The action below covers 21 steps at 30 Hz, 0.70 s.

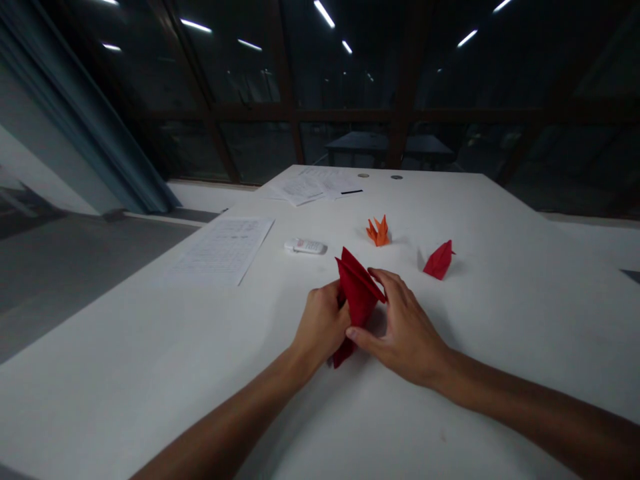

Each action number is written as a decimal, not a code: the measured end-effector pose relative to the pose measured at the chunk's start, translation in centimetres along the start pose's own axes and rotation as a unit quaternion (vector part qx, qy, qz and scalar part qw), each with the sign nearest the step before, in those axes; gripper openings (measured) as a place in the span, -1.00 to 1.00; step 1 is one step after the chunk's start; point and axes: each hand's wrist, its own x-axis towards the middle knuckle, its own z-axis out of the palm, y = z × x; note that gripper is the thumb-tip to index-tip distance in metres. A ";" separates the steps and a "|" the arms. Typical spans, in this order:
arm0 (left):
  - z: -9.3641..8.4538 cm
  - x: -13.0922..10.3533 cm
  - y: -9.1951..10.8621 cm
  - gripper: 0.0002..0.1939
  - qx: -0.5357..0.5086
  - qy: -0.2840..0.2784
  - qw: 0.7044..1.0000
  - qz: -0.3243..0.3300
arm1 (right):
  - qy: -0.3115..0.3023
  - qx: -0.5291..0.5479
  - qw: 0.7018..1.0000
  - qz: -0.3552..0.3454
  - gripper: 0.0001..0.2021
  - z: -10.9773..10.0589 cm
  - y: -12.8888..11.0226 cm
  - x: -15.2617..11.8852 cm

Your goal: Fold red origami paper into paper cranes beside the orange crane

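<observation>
Between my two hands, raised a little over the white table (440, 427), is a sheet of red origami paper (357, 290), folded into pointed layers. My left hand (323, 327) grips it from the left, with the fingers partly hidden behind the paper. My right hand (400, 327) curves around the right side, its thumb on the lower part and its fingertips at the upper right edge. Beyond them stand an orange folded paper figure (379, 231) and, farther right, a smaller red folded paper figure (440, 260).
Left of the orange figure lies a white labelled correction-tape-like object (305, 247). A printed sheet (225, 250) rests near the left table edge. Farther back are more papers (305, 187) with a dark pen (352, 192). Two small round discs (397, 177) sit near the far edge, before dark windows.
</observation>
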 end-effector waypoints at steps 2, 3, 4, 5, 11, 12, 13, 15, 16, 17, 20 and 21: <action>0.1 0.1 0.0 -0.83 -0.017 0.001 1.000 0.011 | -0.010 0.031 0.999 0.022 -0.14 -0.1 -0.3 -0.1; 0.1 0.1 -0.1 -0.83 -0.022 0.004 1.000 0.016 | -0.012 0.042 0.999 0.028 -0.13 -0.1 -0.5 -0.2; 0.1 0.2 -0.2 -0.84 -0.021 0.009 1.000 0.017 | -0.010 0.048 0.998 0.032 -0.13 -0.1 -0.6 -0.2; 0.2 0.3 -0.3 -0.85 -0.013 0.015 1.000 0.016 | -0.006 0.049 0.998 0.034 -0.12 -0.1 -0.7 -0.2; 0.4 0.5 -0.7 -0.88 0.014 0.024 1.000 0.008 | -0.006 0.068 0.996 0.062 -0.05 0.3 -1.1 0.1; 0.5 0.4 -0.6 -0.86 0.003 0.022 1.000 0.009 | -0.004 0.080 0.994 0.068 -0.07 0.3 -1.2 0.1; 0.6 0.4 -0.5 -0.84 -0.014 0.024 1.000 0.009 | 0.001 0.094 0.993 0.074 -0.09 0.3 -1.3 0.2; 0.7 0.3 -0.3 -0.79 -0.056 0.036 0.998 0.009 | 0.011 0.129 0.988 0.086 -0.18 0.2 -1.3 0.3; 0.8 0.3 -0.3 -0.77 -0.077 0.044 0.996 0.009 | 0.015 0.149 0.985 0.090 -0.25 0.1 -1.2 0.3; 0.8 0.4 -0.3 -0.76 -0.097 0.052 0.994 0.007 | 0.017 0.169 0.981 0.090 -0.35 0.0 -1.1 0.5; 0.7 0.7 -0.4 -0.75 -0.153 0.045 0.987 0.000 | 0.027 0.202 0.976 0.079 -0.67 -0.4 -0.4 1.1; 0.7 0.8 -0.5 -0.75 -0.175 0.030 0.984 0.000 | 0.036 0.197 0.977 0.078 -0.76 -0.5 -0.1 1.4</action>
